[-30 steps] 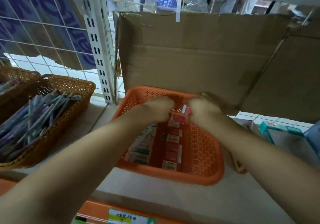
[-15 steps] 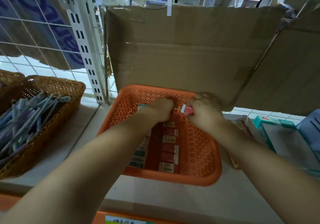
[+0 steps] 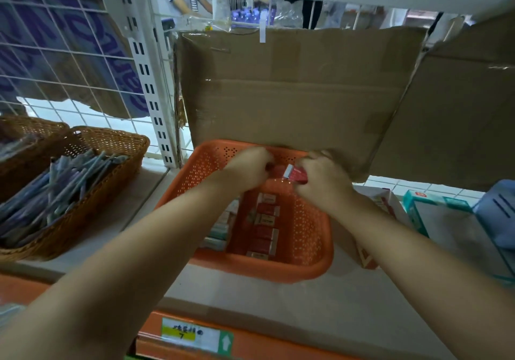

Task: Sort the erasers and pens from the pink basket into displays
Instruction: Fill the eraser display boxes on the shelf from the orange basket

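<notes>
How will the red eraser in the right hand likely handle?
The red eraser is a small, flat-sided block, so it probably won't roll. Likely light: it fits within curled fingers of the right hand. It seems stiff, unbent in that grip.

One orange basket (image 3: 278, 273), two wicker baskets (image 3: 111, 138), about six red erasers (image 3: 267, 220) in a row, pens (image 3: 55, 189) uncountable.
</notes>
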